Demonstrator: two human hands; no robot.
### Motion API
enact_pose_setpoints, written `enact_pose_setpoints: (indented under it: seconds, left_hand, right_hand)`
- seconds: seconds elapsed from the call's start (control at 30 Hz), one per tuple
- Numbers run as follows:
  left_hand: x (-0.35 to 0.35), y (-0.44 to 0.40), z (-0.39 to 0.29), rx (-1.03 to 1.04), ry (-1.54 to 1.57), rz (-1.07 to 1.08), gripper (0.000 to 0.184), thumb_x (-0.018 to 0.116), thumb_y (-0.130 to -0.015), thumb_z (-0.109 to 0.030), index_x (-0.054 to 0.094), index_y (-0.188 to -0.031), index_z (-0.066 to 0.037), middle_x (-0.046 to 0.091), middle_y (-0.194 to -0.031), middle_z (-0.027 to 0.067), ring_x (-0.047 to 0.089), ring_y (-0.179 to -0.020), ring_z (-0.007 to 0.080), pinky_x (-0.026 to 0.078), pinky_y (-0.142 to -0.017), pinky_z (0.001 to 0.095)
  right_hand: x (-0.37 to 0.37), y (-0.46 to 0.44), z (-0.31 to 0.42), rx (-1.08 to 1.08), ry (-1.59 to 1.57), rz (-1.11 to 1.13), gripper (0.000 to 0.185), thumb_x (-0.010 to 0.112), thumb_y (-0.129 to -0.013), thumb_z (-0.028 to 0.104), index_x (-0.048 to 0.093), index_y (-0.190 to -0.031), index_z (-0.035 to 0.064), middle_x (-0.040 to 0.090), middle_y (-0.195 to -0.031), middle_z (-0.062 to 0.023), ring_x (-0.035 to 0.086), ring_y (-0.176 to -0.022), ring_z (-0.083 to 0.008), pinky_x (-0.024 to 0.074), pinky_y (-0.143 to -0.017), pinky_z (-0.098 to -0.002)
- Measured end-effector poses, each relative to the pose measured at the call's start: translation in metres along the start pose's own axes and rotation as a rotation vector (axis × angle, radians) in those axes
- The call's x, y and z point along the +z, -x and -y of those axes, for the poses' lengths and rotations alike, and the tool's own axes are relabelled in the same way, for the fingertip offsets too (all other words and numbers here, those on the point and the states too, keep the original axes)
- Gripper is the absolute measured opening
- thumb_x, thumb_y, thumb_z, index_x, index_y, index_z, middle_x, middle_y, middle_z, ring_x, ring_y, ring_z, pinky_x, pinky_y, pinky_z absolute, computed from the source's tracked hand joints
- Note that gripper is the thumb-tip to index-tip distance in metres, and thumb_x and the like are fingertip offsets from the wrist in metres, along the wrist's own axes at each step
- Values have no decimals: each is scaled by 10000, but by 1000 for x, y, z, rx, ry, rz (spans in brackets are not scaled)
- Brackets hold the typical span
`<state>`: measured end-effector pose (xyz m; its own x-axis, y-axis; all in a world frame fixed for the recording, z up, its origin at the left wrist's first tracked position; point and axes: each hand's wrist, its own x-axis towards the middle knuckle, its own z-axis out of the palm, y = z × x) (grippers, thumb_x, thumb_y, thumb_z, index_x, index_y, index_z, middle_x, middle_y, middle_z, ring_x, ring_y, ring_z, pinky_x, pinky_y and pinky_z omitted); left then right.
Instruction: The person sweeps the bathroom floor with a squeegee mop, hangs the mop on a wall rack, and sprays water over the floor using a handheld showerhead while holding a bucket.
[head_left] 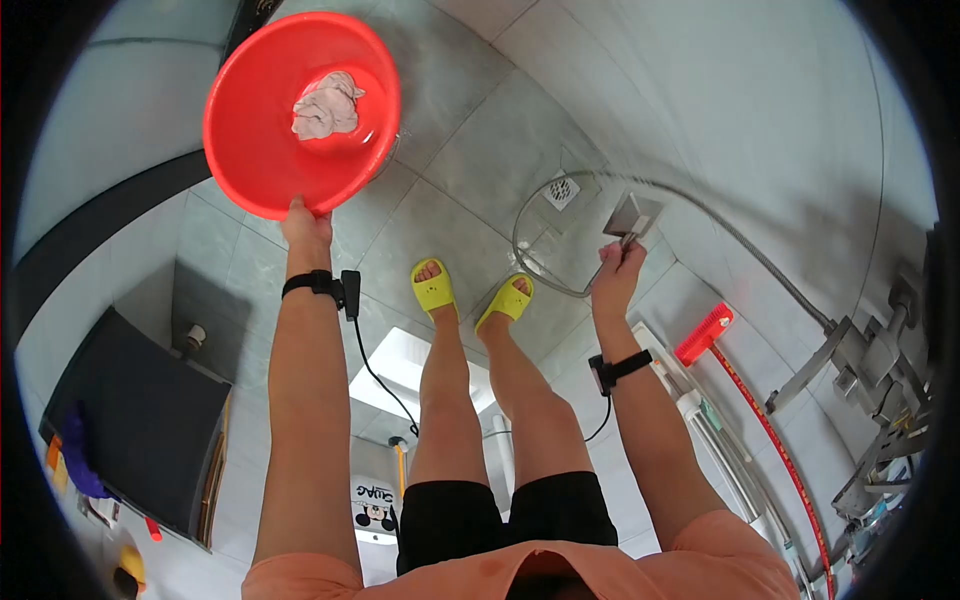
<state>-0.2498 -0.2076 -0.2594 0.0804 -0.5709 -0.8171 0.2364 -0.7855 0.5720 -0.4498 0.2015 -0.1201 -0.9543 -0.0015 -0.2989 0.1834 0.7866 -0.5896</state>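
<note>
My left hand [307, 228] grips the near rim of a red plastic basin [245, 120], which is held out at the upper left with its inside facing me. A crumpled, pale pinkish cloth [328, 106] lies in the basin, with a small wet shine beside it. On the right, my right hand [618, 275] is closed around the handle of a square shower head [632, 215]. No water spray can be made out. A metal shower hose [715, 222] loops from the handle across to the wall fixture.
A floor drain [561, 191] sits in the grey tiles. The faucet fixture [880, 350] juts from the right wall. Along that wall lean a red broom-like tool [706, 335] and pale poles [715, 440]. A dark panel [140, 420] stands at left. Yellow slippers [434, 290] are on my feet.
</note>
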Motion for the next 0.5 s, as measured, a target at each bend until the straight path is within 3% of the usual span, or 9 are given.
enact_pose_setpoints:
  seconds: [0.07,0.2,0.33,0.4,0.5]
  left_hand:
    - [-5,-3,-1,9,24,27,438,453,-949,-83,355,-1376,-73,503,-1304,151,548,-1150,337,515,-913,535]
    - [-42,-15,0,-52,97,111,461,494,-911,-37,385,-1359,-58,500,-1304,139,522,-1181,332,503,-940,527]
    - [-108,-8,10,-34,98,231,483,529,-878,-5,412,-1344,-50,523,-1298,119,534,-1177,299,485,-979,478]
    - [-139,23,16,-20,69,190,504,534,-875,-14,409,-1362,-51,525,-1317,113,518,-1204,288,438,-1028,478]
    - [-210,66,31,-43,82,139,508,560,-875,-28,412,-1361,-55,529,-1317,100,524,-1200,269,450,-1015,451]
  right_hand:
    - [12,-20,4,34,-138,-58,193,491,-973,142,436,-1088,-3,605,-855,-120,609,-780,-193,488,-734,-325]
    - [27,-44,6,-35,-83,-48,215,487,-976,149,431,-1112,-8,595,-835,-114,600,-764,-195,486,-734,-322]
    - [33,-62,28,-146,-13,109,232,481,-983,162,436,-1131,-11,591,-838,-114,597,-766,-192,487,-736,-322]
    - [36,-65,39,-193,40,171,231,476,-986,163,439,-1132,-13,589,-838,-113,598,-771,-190,487,-738,-319]
    - [51,-83,59,-217,-142,244,212,465,-991,155,445,-1115,-16,588,-866,-111,596,-786,-184,492,-743,-307]
